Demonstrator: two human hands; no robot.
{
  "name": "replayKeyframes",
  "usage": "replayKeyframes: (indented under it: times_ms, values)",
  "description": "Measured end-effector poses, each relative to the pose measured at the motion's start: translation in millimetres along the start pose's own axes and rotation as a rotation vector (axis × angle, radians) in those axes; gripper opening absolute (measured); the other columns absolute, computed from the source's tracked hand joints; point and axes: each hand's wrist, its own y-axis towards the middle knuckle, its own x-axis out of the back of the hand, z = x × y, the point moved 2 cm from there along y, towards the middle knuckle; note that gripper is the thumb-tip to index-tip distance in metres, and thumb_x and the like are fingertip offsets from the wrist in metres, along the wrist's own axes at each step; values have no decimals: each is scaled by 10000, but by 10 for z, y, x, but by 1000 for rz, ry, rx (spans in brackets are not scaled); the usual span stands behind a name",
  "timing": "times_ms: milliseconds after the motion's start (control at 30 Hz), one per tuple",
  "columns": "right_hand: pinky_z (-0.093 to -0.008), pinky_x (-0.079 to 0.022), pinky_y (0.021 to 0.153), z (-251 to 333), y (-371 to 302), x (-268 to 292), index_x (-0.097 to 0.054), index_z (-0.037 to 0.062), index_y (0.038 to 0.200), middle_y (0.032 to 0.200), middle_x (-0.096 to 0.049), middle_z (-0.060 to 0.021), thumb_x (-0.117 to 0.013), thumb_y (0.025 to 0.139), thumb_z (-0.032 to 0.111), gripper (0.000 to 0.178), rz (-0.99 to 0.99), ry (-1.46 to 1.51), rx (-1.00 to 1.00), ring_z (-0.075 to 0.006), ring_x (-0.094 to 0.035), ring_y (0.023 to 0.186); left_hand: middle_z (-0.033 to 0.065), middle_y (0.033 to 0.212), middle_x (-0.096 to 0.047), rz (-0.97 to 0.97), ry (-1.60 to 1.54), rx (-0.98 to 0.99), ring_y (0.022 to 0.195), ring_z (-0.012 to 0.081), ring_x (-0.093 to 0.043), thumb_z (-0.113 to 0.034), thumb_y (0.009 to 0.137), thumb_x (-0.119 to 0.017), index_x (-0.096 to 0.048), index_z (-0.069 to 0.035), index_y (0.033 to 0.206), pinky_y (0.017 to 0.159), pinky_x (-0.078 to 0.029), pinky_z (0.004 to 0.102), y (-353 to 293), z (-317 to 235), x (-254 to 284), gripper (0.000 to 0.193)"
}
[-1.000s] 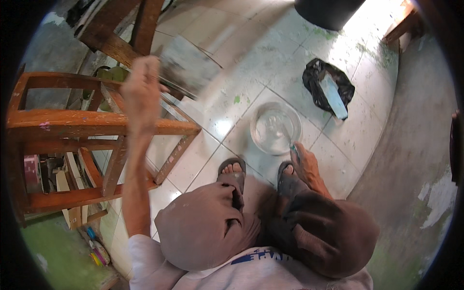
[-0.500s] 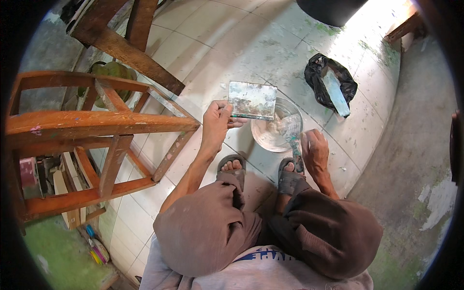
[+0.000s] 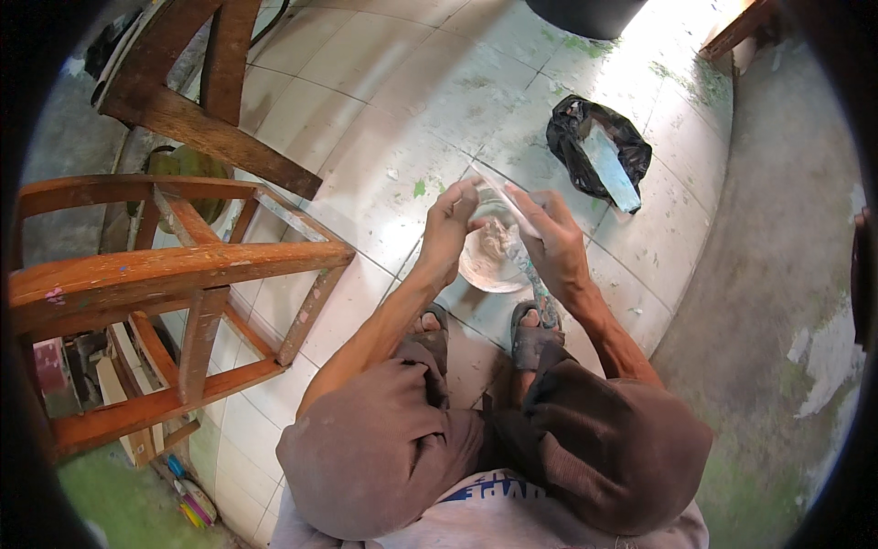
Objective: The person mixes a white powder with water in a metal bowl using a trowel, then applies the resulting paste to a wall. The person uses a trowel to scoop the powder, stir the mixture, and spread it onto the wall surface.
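Observation:
A flat rectangular plate (image 3: 506,199), its edge turned up toward me, is held over the metal bowl. My right hand (image 3: 556,240) grips it along its right side, thumb and fingers pressed together. My left hand (image 3: 446,227) is curled at its far left part, fingertips closed against it, though the exact contact is partly hidden. Below, the round bowl (image 3: 476,272) stands on the floor with pale paste (image 3: 495,240) in it. A scraper with a paint-spotted handle (image 3: 541,297) leans out of the bowl toward my right foot.
To the left lies an orange-brown wooden chair frame (image 3: 183,265), with another wooden frame (image 3: 206,137) beyond. A black plastic bag (image 3: 569,137) holding a light-blue strip (image 3: 611,169) sits ahead right. A dark round container (image 3: 590,14) stands farther off. A grey wall (image 3: 777,229) bounds the right.
The plate has turned from face-up to edge-on. My right hand has risen from beside the scraper handle to grip the plate, and my left hand has shifted right. The view has moved slightly.

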Motion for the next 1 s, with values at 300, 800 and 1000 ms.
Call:
replayKeyframes:
  times_ms: [300, 800, 1000]
  values:
    - [-439, -496, 997, -92, -7, -127, -475, 52, 1486, 1299, -511, -226, -620, 735, -138, 788, -242, -332, 193, -377, -572, 1164, 128, 1128, -696, 98, -161, -157, 976, 130, -678, 33, 921, -669, -521, 70, 1301, 858, -575, 266, -129, -312, -108, 409]
    - [-309, -531, 813, -416, -91, 503, -589, 9, 1265, 1109, -665, -60, -574, 1028, 197, 303, -83, 773, -335, -139, -647, 952, 56, 702, -658, 2, 108, -152, 577, 130, -617, -330, 1048, -521, -613, -27, 911, 528, -467, 275, 676, -487, -169, 345]
    - [-333, -579, 726, -994, -509, 845, -577, 36, 1236, 1116, -670, -58, -605, 1002, 107, 246, -489, 751, -433, -145, -672, 938, 103, 807, -700, 453, 489, 344, 692, 197, -669, -483, 1032, -508, -659, -8, 1001, 637, -531, 309, -225, 600, -40, 500]
